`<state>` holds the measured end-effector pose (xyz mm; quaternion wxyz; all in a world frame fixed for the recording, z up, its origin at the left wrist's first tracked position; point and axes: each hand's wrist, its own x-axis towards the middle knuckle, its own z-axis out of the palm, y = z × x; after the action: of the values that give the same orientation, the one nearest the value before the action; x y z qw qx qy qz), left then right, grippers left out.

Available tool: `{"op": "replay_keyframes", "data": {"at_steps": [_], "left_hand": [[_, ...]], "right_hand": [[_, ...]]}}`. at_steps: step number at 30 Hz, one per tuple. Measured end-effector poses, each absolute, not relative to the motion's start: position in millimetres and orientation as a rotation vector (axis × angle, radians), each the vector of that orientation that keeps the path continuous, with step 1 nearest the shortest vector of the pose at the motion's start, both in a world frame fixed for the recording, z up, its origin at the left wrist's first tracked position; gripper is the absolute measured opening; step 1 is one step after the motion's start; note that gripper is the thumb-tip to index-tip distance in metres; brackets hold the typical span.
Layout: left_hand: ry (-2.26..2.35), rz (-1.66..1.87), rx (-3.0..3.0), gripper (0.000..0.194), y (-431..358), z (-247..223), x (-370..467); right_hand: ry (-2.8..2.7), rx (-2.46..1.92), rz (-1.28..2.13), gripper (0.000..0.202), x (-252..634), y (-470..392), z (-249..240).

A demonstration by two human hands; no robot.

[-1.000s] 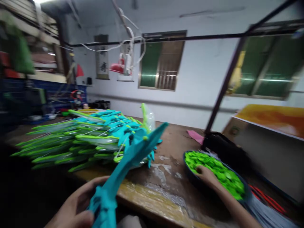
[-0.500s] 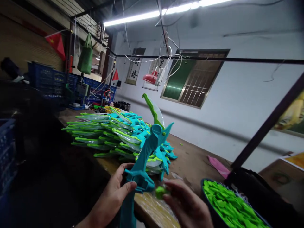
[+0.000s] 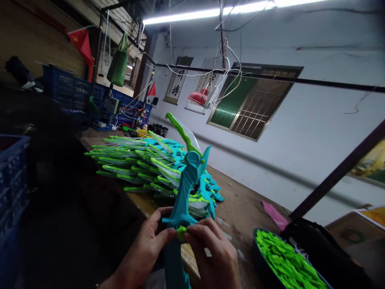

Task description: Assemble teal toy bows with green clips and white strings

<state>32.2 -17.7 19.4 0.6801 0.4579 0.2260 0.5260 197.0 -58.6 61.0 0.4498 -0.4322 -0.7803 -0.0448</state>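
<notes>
The teal plastic toy bow (image 3: 183,196) is held upright over the near edge of the counter (image 3: 240,200), its upper limb rising in front of the stack of finished teal-and-green bows (image 3: 144,168). The bow is judged to be light, rigid moulded plastic with thin limbs that could flex or snap under side load; the thick handle section at mid-length is the soundest place to take hold. The left hand (image 3: 147,249) has its grip closed around that handle, thumb across the front and fingers wrapped behind. The right hand (image 3: 213,257) has its grip narrowed to a pinch, thumb and forefinger closed on a small green plastic piece (image 3: 181,232) that touches the handle just beside the left thumb. This piece is small and smooth, and is judged likely to slip if pinched loosely. A dark bowl (image 3: 255,257) filled with loose green pieces (image 3: 285,265) sits on the counter near the right hand. A pink scrap (image 3: 272,214) lies farther back, and blue crates (image 3: 69,94) stand beyond the stack.
</notes>
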Motion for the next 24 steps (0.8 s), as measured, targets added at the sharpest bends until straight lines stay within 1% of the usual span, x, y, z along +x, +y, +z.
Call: {"op": "replay_keyframes", "data": {"at_steps": [4,7,10,13,14,15,17,18,20,21,24], "left_hand": [[0.461,1.182,0.998,0.045,-16.0,14.7,32.4],[0.481,1.178,1.002,0.051,-15.6,14.7,31.0],[0.503,1.183,1.024,0.051,-16.7,17.6,29.8],[0.528,1.181,1.009,0.053,-19.3,20.6,30.0],[0.542,1.186,1.001,0.054,-20.6,21.5,30.3],[0.555,1.193,0.993,0.054,-22.2,22.2,30.6],[0.582,1.21,0.994,0.052,-26.5,22.9,31.4],[0.594,1.215,1.0,0.051,-29.1,22.5,31.9],[0.62,1.226,1.016,0.048,-35.0,20.0,33.4],[0.639,1.232,1.024,0.047,-38.1,17.8,34.5],[0.736,1.29,1.03,0.049,-46.7,8.9,39.4]], "right_hand": [[-1.926,-1.096,-0.134,0.011,194.5,-59.5,66.2],[-1.981,-1.121,-0.14,0.013,195.3,-59.6,69.1],[-2.007,-1.152,-0.199,0.012,197.8,-57.5,67.8],[-1.966,-1.185,-0.23,0.007,201.2,-54.2,64.2],[-1.933,-1.198,-0.192,0.011,202.5,-53.5,63.4],[-1.904,-1.21,-0.114,0.021,203.7,-53.2,63.1],[-1.886,-1.245,0.181,0.037,205.4,-53.9,63.7],[-1.898,-1.252,0.356,0.039,205.7,-54.9,64.2],[-1.922,-1.251,0.571,0.03,204.9,-57.7,63.9],[-1.93,-1.247,0.574,0.026,203.8,-59.3,62.7],[-1.985,-1.231,0.35,0.021,199.6,-64.0,55.9]]}}
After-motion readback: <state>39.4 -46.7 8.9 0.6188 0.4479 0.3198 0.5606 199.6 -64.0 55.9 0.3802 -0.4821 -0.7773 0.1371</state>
